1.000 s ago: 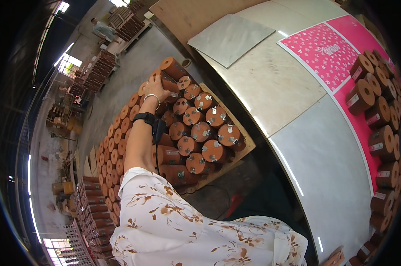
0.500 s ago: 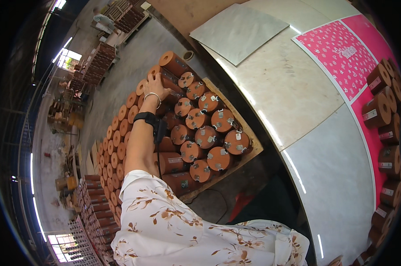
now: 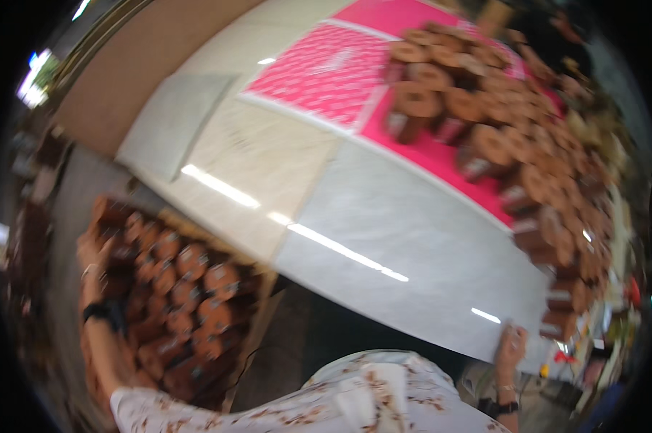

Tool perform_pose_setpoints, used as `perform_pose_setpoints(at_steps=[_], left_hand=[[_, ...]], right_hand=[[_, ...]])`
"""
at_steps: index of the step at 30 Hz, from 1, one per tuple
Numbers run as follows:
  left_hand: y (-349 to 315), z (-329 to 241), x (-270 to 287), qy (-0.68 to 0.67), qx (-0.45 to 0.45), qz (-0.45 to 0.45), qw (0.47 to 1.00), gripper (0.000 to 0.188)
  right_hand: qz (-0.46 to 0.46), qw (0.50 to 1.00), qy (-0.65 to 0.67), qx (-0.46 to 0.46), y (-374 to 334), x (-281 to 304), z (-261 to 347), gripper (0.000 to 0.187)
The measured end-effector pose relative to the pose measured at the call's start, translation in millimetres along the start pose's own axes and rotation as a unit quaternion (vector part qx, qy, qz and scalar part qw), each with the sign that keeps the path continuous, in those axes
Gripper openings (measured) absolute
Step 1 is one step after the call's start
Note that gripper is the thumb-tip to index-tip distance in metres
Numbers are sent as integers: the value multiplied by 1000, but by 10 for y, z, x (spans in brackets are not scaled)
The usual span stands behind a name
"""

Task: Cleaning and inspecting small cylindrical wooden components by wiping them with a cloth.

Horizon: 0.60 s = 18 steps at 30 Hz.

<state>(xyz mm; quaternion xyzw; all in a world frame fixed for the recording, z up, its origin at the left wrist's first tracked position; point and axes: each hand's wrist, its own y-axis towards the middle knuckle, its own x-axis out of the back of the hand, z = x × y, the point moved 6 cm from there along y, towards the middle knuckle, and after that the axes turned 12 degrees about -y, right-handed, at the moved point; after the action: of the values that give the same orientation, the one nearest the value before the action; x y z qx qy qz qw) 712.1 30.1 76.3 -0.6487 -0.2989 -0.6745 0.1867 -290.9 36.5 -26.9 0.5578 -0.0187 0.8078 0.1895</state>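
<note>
At the lower left, my left hand (image 3: 93,250) curls over the end of a brown cylinder in a stack; motion blur smears the fingers. Just above the hand lies another brown cylinder (image 3: 113,211) at the stack's far edge. Many stacked cylinders (image 3: 168,278) have round ends with small metal clips facing up, and a wooden pallet edge (image 3: 257,307) shows beside them. On the right, my right hand (image 3: 512,345) is closed, resting at the near edge of the grey tabletop (image 3: 405,238), with nothing visible in it.
Upright brown cylinders with holes in their ends (image 3: 484,148) crowd the table's right side, partly on a pink printed sheet (image 3: 326,68). A loose grey panel (image 3: 171,123) lies at the table's far left. Another person (image 3: 553,54) stands beyond the table at the upper right.
My view has swung right, so the stack and my left hand now appear lower left. My right hand has come into view at the table edge. The left hand stays at the stack.
</note>
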Motion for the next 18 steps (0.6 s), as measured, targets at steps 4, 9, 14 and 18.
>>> perform_pose_setpoints(at_steps=[4,9,14,18], left_hand=[[134,-342,175,-43,-43,-46,997,59],[142,-1575,511,-269,-128,-19,954,59],[-749,-3683,673,-457,-202,155,852,71],[-1175,-5082,521,-482,-288,212,800,90]], right_hand=[[-38,999,8,20,-26,227,476,16],[-73,995,8,65,-46,294,484,18],[-80,990,-10,114,-17,302,641,17],[-92,988,38,120,-10,317,595,17]])
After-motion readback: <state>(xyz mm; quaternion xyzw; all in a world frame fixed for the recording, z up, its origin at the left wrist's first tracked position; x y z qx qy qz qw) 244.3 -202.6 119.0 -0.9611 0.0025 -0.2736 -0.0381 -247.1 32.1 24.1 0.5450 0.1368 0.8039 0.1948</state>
